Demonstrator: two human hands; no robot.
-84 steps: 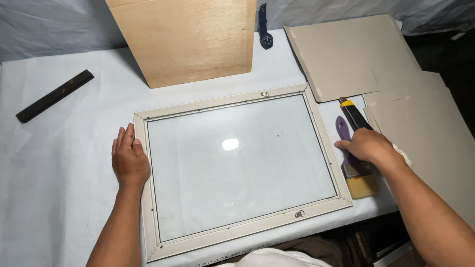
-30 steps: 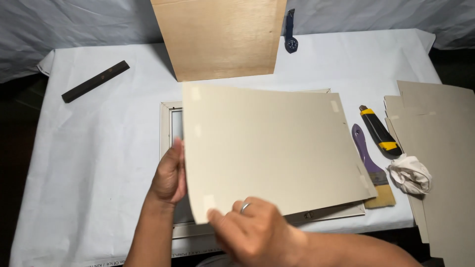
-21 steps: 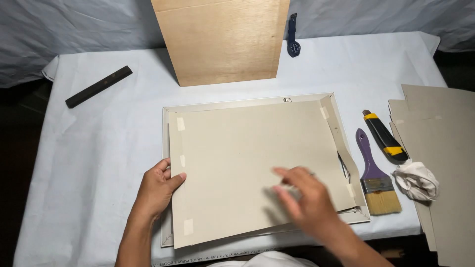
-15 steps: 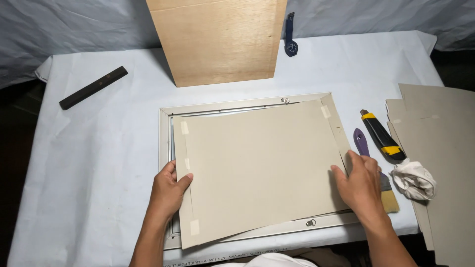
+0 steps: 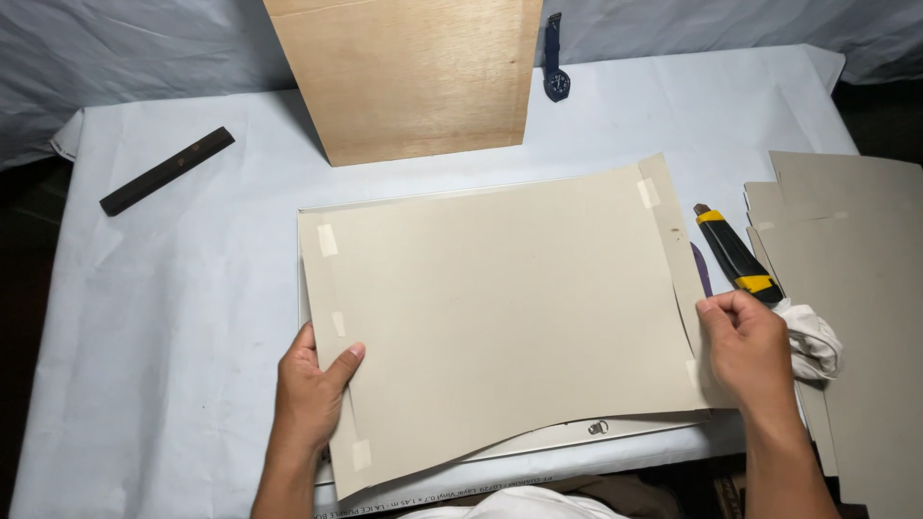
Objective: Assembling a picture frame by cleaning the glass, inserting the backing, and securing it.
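Observation:
A large beige cardboard sheet (image 5: 500, 308) with small tape pieces along its edges is held above a pale picture frame (image 5: 538, 444), hiding most of it. My left hand (image 5: 310, 389) grips the sheet's lower left edge, thumb on top. The sheet's right edge is pinched by my right hand (image 5: 750, 351). The sheet's front edge bows up off the frame. A small metal hanger (image 5: 598, 426) shows on the frame's front rail.
A plywood board (image 5: 413, 72) leans at the back. A black bar (image 5: 165, 171) lies at the left, a dark wristwatch (image 5: 555, 58) at the back. Right of the frame are a yellow-black utility knife (image 5: 735, 255), a white cloth (image 5: 815, 341) and stacked grey boards (image 5: 856, 288).
The cardboard sheet was brought from the right and laid over the glazed frame. Since half a second ago both hands have lifted and shifted it rightward, covering the brush.

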